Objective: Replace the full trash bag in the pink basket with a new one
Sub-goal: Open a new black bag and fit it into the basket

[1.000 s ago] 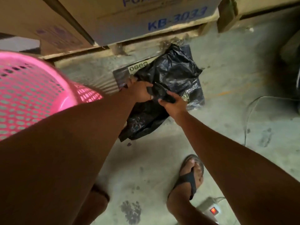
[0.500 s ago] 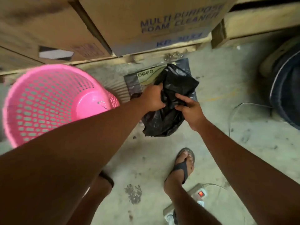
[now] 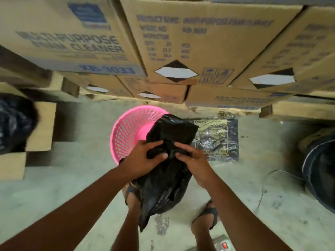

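A crumpled black trash bag [image 3: 163,185] hangs in front of me, gripped near its top by my left hand [image 3: 141,160] and my right hand [image 3: 192,160], thumbs pressed into the plastic. The pink perforated basket [image 3: 126,131] stands on the concrete floor just beyond my hands, and no bag shows inside it. The bag's upper flap covers the basket's right rim. To the right of the basket, a flat pack of black bags [image 3: 217,140] in clear wrapping lies on the floor.
Stacked cardboard boxes [image 3: 181,51] on wooden pallets wall off the far side. An open carton with black plastic [image 3: 16,124] sits at the left. At the right lie a dark round object [image 3: 320,171] and a cable. A power strip [image 3: 223,244] is near my sandalled feet.
I have stood up and the view has pulled back. Both hands lifted the black bag off the pack on the floor, toward me; the basket now appears beyond my hands.
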`<state>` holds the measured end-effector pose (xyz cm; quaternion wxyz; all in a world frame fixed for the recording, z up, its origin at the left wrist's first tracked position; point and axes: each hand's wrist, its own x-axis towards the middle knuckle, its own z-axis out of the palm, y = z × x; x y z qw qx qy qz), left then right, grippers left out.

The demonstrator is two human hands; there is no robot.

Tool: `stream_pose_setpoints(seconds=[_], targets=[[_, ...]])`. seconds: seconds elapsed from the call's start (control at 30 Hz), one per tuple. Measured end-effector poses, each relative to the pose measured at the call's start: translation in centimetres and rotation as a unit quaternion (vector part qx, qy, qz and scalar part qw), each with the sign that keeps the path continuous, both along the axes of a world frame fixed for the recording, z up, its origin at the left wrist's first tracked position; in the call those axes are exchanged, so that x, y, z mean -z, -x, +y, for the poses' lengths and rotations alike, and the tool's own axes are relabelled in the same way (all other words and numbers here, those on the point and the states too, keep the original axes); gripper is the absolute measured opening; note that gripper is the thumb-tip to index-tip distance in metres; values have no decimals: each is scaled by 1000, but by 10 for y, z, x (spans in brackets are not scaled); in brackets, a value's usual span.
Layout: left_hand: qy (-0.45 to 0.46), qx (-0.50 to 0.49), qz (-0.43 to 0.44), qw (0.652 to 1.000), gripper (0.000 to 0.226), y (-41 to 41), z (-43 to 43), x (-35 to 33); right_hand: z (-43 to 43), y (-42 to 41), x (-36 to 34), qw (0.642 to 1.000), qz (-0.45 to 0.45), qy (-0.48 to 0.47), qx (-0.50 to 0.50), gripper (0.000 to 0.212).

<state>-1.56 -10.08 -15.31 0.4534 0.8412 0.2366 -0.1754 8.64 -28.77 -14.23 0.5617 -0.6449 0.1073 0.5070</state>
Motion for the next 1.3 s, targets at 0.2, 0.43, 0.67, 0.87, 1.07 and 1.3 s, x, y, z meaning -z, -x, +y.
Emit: stream_pose_setpoints(seconds=[0.2,0.43,0.67,0.87,1.07,1.3], targets=[[-39,66,128,989,91,46,62,50,104,26,74,996,-56,64,-38,38],[126,-222,206,945,36,38,89,116,127,38,107,969,-138,141,-152,67],[398,-527,211,720,54,85,112,139,97,49,117,897,-213,301,-245,30],[468,-604,134,631,32,92,98,119,104,27,121,838,-139,268,-455,67],[408,-663,145,610,27,96,90,104,102,-10,130,749,-241,323,-526,53],[61,-540,-156,825,13,74,61,6,102,-11,114,724,-266,310,-556,53]])
